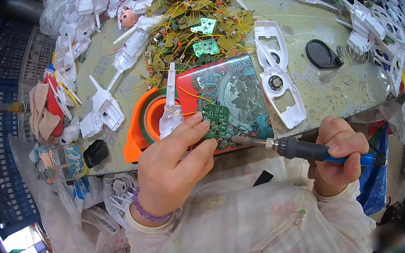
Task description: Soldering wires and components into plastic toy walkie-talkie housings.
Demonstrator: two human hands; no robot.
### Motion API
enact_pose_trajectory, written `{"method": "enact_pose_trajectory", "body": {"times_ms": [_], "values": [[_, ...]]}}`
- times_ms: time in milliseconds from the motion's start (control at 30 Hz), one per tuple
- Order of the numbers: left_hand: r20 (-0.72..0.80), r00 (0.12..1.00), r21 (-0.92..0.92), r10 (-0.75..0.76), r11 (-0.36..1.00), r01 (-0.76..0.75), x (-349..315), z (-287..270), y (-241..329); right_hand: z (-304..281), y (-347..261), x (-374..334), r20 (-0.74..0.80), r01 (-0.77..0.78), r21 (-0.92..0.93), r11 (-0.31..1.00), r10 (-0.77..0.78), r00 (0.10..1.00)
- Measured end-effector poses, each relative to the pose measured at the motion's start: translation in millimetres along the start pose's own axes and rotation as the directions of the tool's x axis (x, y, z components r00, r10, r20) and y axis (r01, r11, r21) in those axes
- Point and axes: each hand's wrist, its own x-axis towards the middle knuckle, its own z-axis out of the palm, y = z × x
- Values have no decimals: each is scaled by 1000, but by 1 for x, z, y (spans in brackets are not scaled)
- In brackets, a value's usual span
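Observation:
My left hand (175,154) pinches the left edge of a green circuit board (217,117), with yellow wires running from it. In my right hand (340,153) is a soldering iron (305,150) with a black and blue handle, held level and pointing left. Its tip reaches the lower edge of the board; whether it touches is too small to tell. Beneath the board lies a red and teal patterned flat cover (241,92). A white plastic part (170,117) stands just left of the board, against an orange tape dispenser (136,134).
Beyond the cover is a heap of wired boards (196,27). White plastic housings (280,82) lie at its right, near a black oval part (323,53) and a metal spring (354,53). More white parts (105,105) crowd the left. A jar (64,162) stands by the left table edge.

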Motion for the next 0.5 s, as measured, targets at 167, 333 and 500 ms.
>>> {"method": "enact_pose_trajectory", "body": {"times_ms": [167,333,500], "values": [[-3,1000,-10,6,1000,-6,0,2,-2,-2,3,-3,-3,4,-1,1000,-4,1000],[2,1000,-12,5,1000,-5,0,0,-1,-1,4,-4,-25,-30,31,999,31,999],[-6,1000,-20,5,1000,-5,0,3,-2,-2,2,-5,-18,-58,20,998,58,998]]}}
